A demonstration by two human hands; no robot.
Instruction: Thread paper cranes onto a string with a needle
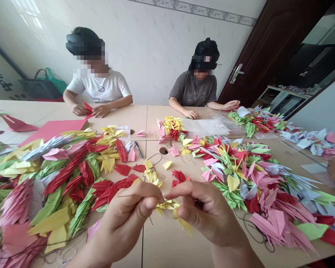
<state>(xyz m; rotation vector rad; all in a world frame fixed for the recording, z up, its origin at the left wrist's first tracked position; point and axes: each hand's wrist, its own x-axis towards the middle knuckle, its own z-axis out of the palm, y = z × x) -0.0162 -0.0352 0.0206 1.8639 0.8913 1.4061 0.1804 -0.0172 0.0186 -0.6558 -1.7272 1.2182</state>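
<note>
In the middle foreground, my left hand (128, 219) is closed, thumb against forefinger, on a thin dark thread (125, 196) that sticks out to the left. Close beside it, my right hand (209, 212) curls its fingers round a short string of yellow folded paper cranes (185, 227), partly hidden by the fingers. The fingertips of both hands nearly meet over the table. Just beyond them lie more yellow paper cranes (152, 173) and a few red paper cranes (178, 178).
Heaps of coloured folded paper flank my hands, a left pile (56, 186) and a right pile (262, 175). A pen (139, 150) lies behind. Across the table (156, 245), one person (97, 85) handles red paper; another person (195, 85) sits beside plastic sheets (206, 126).
</note>
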